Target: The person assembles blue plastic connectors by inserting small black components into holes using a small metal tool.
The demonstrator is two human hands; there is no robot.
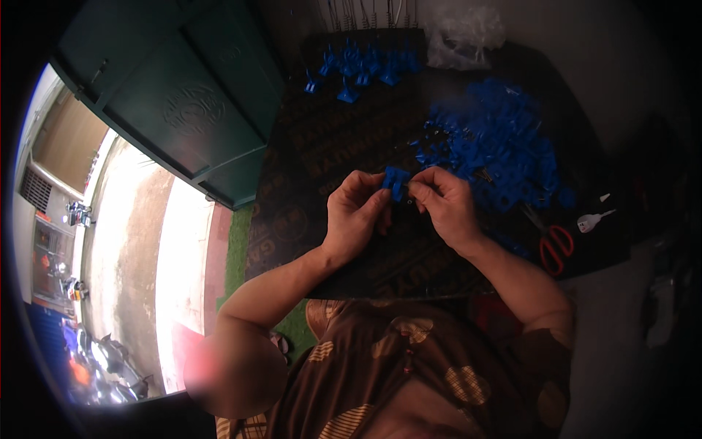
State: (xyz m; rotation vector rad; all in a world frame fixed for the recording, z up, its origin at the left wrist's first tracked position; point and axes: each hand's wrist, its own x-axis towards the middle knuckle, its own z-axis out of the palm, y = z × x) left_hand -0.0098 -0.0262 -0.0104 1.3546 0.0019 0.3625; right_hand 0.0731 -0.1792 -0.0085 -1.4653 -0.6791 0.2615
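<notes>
A small blue plastic part (395,181) is held up over the dark table, between my two hands. My left hand (351,219) pinches its left side with thumb and fingers. Against its right side, my right hand (447,211) has its thumb and fingertips pressed together; a tiny pale bit shows below them, too small to name. Whatever those fingertips grip is hidden. Just beyond my right hand spreads a large heap of blue plastic parts (504,139), with some thin metal pieces among them.
Red-handled scissors (557,250) lie right of my right forearm, beside a white tool-like piece (594,220). Several blue pieces with wires (362,64) stand at the table's far side, near a clear plastic bag (464,36). A green metal door (183,95) borders the left.
</notes>
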